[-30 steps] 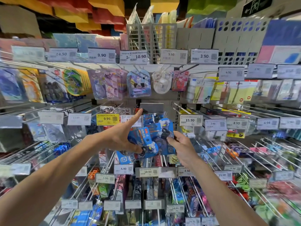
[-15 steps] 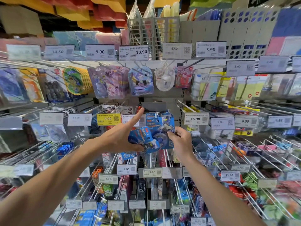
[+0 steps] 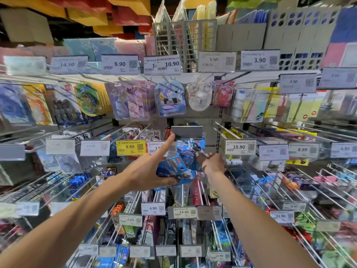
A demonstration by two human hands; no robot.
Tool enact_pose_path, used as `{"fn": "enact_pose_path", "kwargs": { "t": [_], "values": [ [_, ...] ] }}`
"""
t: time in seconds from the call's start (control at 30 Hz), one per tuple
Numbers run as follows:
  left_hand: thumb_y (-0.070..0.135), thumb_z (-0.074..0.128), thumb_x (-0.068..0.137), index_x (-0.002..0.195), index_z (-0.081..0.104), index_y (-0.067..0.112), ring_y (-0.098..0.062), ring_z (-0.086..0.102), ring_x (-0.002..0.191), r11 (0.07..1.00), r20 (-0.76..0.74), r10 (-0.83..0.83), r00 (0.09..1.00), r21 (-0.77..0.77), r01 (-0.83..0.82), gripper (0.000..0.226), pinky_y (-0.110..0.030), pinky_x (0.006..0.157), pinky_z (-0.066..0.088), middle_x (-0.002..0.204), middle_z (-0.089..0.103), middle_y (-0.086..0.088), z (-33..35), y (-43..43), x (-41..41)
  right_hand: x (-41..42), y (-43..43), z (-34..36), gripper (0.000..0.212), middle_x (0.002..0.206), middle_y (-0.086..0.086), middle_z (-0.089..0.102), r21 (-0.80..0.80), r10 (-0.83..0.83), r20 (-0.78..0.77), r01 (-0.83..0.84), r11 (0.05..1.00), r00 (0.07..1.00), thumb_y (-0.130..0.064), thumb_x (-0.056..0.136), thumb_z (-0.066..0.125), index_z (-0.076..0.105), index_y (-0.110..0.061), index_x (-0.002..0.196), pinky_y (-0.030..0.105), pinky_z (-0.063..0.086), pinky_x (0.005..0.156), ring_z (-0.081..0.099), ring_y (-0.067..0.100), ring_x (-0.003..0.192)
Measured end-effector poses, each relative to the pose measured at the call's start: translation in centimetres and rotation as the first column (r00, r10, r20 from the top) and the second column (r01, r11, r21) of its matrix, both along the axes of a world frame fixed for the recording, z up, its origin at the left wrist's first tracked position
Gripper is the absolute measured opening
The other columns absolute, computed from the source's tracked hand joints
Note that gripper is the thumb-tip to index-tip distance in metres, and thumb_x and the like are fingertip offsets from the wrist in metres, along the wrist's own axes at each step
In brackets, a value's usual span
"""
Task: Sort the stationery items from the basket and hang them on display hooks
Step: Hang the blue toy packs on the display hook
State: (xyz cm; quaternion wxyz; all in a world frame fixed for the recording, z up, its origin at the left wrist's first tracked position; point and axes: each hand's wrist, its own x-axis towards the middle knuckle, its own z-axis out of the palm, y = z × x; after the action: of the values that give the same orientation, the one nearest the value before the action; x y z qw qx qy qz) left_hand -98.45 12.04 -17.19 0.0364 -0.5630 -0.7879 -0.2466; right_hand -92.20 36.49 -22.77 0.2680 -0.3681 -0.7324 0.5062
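My left hand point(image 3: 150, 172) grips a stack of blue carded stationery packs point(image 3: 174, 171) between thumb and lower fingers. Its index finger stretches up and touches the lower left corner of a blank grey label holder point(image 3: 187, 131) at the end of a display hook. My right hand point(image 3: 213, 163) pinches another blue carded pack point(image 3: 190, 151) and holds it upright just under that label holder, at the hook's tip. No basket is in view.
Rows of wire display hooks with price tags fill the wall: a yellow 9.99 tag point(image 3: 130, 147) left of my hands, a 15.90 tag point(image 3: 240, 147) right, an 18.90 tag point(image 3: 182, 212) below. Hanging packs point(image 3: 170, 99) crowd the row above.
My right hand has lifted its blue pack up and inward to the hook under the grey label holder. The left index finger has stayed raised at that holder. The view has shifted closer.
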Motion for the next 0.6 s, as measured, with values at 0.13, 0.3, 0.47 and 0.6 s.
{"fn": "enact_pose_path", "kwargs": {
  "t": [0.13, 0.3, 0.47, 0.6],
  "values": [
    [0.045, 0.086, 0.079, 0.152, -0.021, 0.059, 0.001, 0.072, 0.068, 1.000, 0.040, -0.023, 0.999, 0.008, 0.022, 0.131, -0.033, 0.077, 0.064, 0.094, 0.076, 0.025, 0.0, 0.0, -0.2, 0.4, -0.2, -0.4, 0.041, 0.103, 0.015, 0.068, 0.097, -0.017, 0.043, 0.012, 0.995, 0.999, -0.045, 0.097, 0.065, 0.054, -0.006, 0.099, 0.040, 0.059, 0.077, 0.067, 0.023, 0.080],
    [0.043, 0.081, 0.086, 0.155, -0.014, 0.059, -0.007, 0.069, 0.063, 0.995, 0.117, -0.058, 0.991, 0.082, 0.048, 0.119, -0.027, 0.070, 0.061, 0.098, 0.075, 0.030, -0.4, 0.2, -0.1, 2.7, -0.8, -0.9, 0.009, 0.086, 0.002, 0.071, 0.257, 0.280, 0.141, -0.308, 0.916, 0.950, -0.022, 0.095, 0.070, 0.067, -0.014, 0.091, 0.030, 0.058, 0.068, 0.070, 0.017, 0.080],
    [0.050, 0.071, 0.092, 0.157, -0.002, 0.060, -0.011, 0.073, 0.076, 0.973, 0.198, -0.076, 0.977, 0.227, 0.030, 0.099, -0.022, 0.077, 0.060, 0.098, 0.078, 0.021, -1.0, 0.6, 0.2, 6.8, -2.3, -1.6, 0.036, 0.091, 0.000, 0.073, -0.167, 0.814, 0.093, -0.797, 0.581, 0.574, -0.004, 0.083, 0.082, 0.069, -0.013, 0.115, 0.021, 0.055, 0.069, 0.068, 0.008, 0.079],
    [0.038, 0.061, 0.101, 0.159, -0.001, 0.054, -0.005, 0.058, 0.061, 0.943, 0.226, -0.138, 0.964, 0.328, 0.059, 0.086, -0.017, 0.064, 0.048, 0.076, 0.070, 0.012, -1.9, 1.7, 1.1, 7.9, -4.2, -2.0, 0.071, 0.112, 0.012, 0.074, -0.149, 0.693, -0.175, -0.715, 0.683, 0.699, -0.038, 0.070, 0.093, 0.062, -0.003, 0.124, 0.046, 0.056, 0.091, 0.069, 0.027, 0.103]
  ]
}}
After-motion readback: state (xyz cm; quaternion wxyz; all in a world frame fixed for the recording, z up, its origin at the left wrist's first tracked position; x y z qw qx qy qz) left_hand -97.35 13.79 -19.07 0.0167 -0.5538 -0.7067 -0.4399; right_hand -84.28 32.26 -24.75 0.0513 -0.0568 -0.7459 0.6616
